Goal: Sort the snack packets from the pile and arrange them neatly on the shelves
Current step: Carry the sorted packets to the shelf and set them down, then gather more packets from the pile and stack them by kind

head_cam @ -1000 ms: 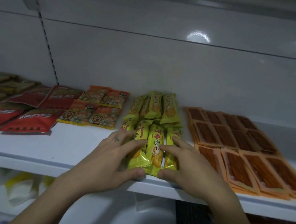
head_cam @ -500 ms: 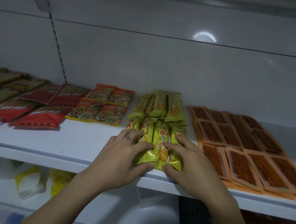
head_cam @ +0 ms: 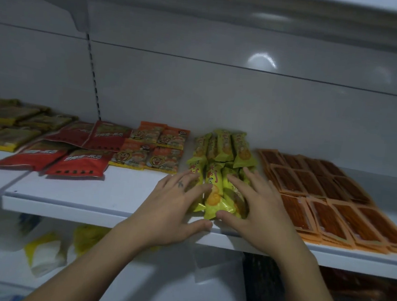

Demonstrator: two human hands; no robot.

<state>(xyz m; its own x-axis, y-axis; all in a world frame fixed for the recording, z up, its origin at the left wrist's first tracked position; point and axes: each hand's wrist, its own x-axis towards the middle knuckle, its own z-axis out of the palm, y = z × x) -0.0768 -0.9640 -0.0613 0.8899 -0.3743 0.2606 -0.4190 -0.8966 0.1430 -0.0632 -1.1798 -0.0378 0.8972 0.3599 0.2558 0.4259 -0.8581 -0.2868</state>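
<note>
On the white shelf (head_cam: 85, 194), a front row of yellow-green snack packets (head_cam: 215, 193) lies lengthwise near the front edge. A back row of the same packets (head_cam: 225, 145) lies behind it. My left hand (head_cam: 171, 208) presses on the front row from the left, with its fingers on top and its thumb at the near end. From the right, my right hand (head_cam: 257, 210) does the same, fingers spread over the packets. Both thumbs meet at the row's front end. The hands hide the row's outer packets.
Left of the yellow-green rows lie orange cartoon-face packets (head_cam: 153, 150), red packets (head_cam: 78, 162) and olive-yellow packets (head_cam: 4, 125). To the right are overlapping flat orange packets of brown strips (head_cam: 330, 193). White and yellow bags (head_cam: 44, 254) sit on the lower shelf.
Both hands have slid further onto the front row and drawn closer together, so the thumbs now nearly touch. The camera has shifted, so the shelf's left part shows more.
</note>
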